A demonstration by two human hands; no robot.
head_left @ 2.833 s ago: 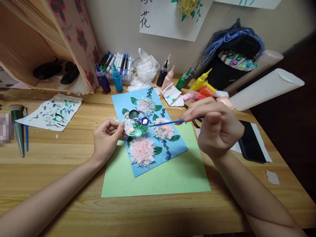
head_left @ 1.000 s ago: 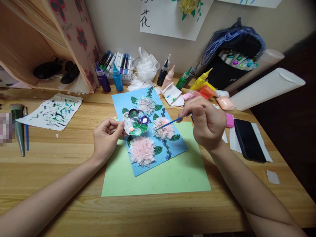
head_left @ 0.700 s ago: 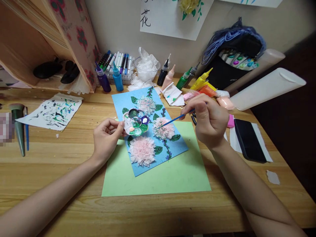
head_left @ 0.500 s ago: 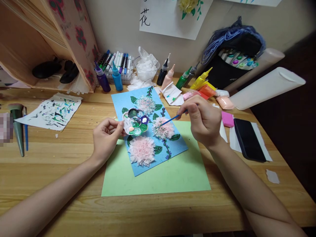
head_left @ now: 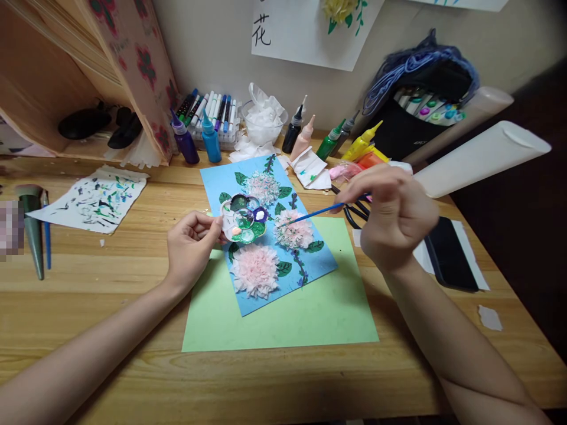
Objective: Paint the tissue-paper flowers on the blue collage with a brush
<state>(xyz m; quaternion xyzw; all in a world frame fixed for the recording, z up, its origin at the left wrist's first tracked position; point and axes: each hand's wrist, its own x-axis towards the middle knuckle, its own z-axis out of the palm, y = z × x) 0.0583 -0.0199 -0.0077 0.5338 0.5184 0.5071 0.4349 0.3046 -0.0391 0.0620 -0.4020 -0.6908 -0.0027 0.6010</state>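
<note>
Holding the paintbrush (head_left: 316, 212), right hand (head_left: 396, 218) has shifted rightward.

Plastic-looking palette (head_left: 244, 219), paint-glossy, gripped by left hand (head_left: 191, 249); beside grip, ruffled matt tissue-like flowers (head_left: 256, 270); under it, smooth blue card (head_left: 253, 304), matt green paper (head_left: 310, 321), grained wood tabletop (head_left: 177, 389).

phone (head_left: 456, 260): part-hidden by right hand (head_left: 394, 218) | wall sheet (head_left: 301, 35): top cropped | brush (head_left: 316, 213): tip contact unclear

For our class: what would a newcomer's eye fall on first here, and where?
Probably the three pale, ruffled flowers on the blue sheet, which lies over a green sheet. Next, the palette in the left hand and the slim blue brush in the right hand, pointing at the middle flower.
</note>
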